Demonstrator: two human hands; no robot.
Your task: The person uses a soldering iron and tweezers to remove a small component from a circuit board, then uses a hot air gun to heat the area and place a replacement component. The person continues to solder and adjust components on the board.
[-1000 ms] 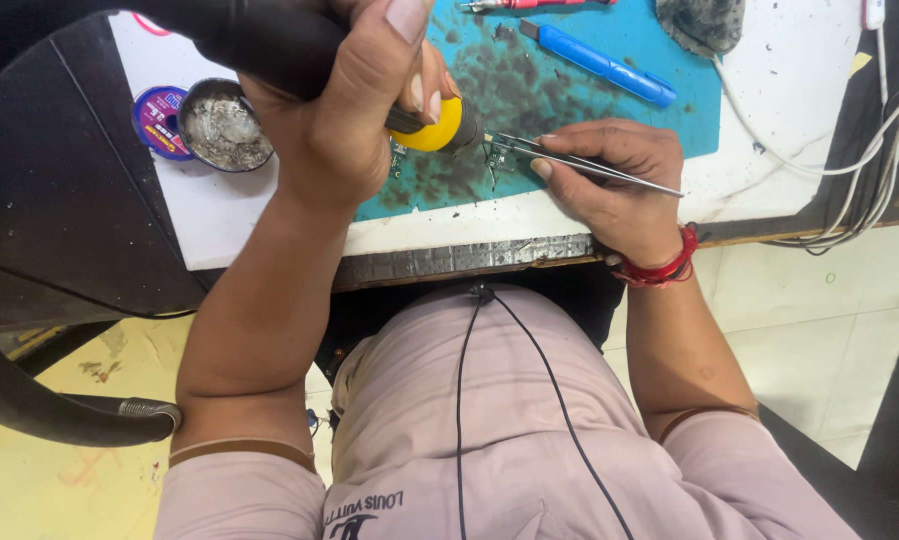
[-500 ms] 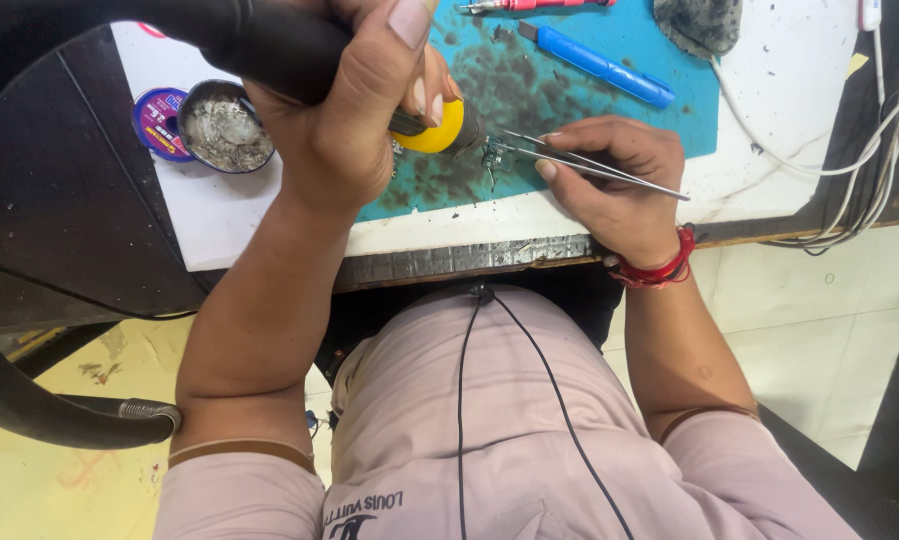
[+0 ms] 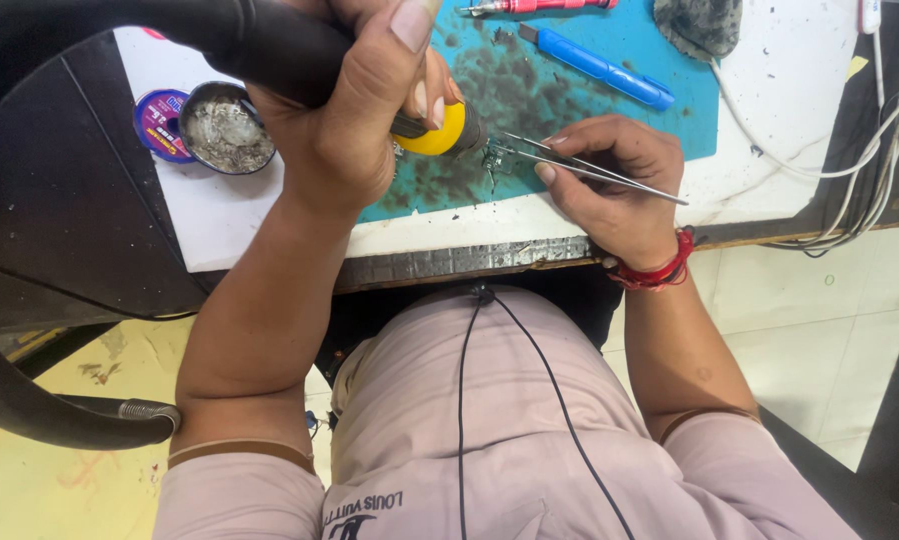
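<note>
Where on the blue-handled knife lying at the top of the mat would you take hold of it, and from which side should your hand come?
Grip the blue-handled knife around the middle of its long blue handle, coming from above with fingers across its width. It lies flat and slanted on the teal mat, its blade end pointing toward the red tool, so the far handle end is safer. Neither hand touches it.

A white worktable carries everything, and its front edge is worn and dark. A teal mat, stained with dark spots, lies on the table. To the left of the mat stand a round metal tin with grey residue and, touching it, a small purple spool. On the mat lie a blue utility knife, a red tool and a dark grey pad. To the right of the mat white cables run over the table.
</note>
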